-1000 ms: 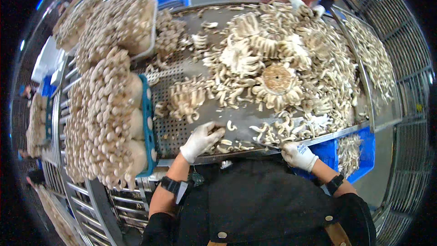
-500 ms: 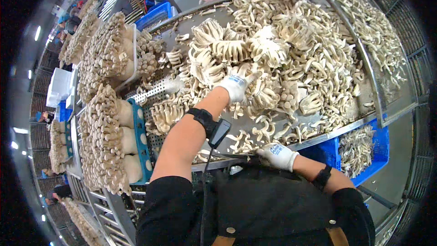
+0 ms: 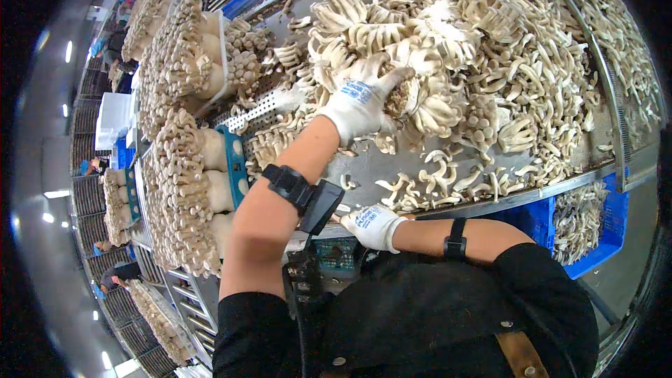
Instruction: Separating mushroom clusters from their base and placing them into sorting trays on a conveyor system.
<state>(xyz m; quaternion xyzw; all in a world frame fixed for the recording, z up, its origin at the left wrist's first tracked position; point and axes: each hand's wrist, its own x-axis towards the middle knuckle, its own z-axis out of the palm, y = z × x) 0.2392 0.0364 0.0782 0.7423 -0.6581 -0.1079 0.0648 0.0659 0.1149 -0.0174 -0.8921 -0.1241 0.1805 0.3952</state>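
My left hand (image 3: 358,100), in a white glove, reaches over the heap on the metal table. Its fingers and thumb curve around the cut brown base of a pale mushroom cluster (image 3: 437,110), whose stems fan out to the right. More clusters (image 3: 378,36) lie just beyond the fingers. My right hand (image 3: 374,227), also gloved in white, is at the table's near edge, below the left wrist. Its fingers are drawn together, pointing left; what they hold, if anything, is too small to make out. Loose single mushrooms (image 3: 437,175) lie between the hands and the heap.
Growing blocks topped with mushrooms (image 3: 185,175) stand at the left, some in a teal rack (image 3: 236,168). A perforated metal plate (image 3: 259,108) lies beside them. A metal divider (image 3: 605,73) crosses the table's right side. Below the near edge is a blue crate (image 3: 612,227) of mushrooms.
My left hand has closed around the cluster's base, which now shows its cut end. My right hand has moved left along the table edge. The view has shifted, and the co-worker's gloved hands have left it.
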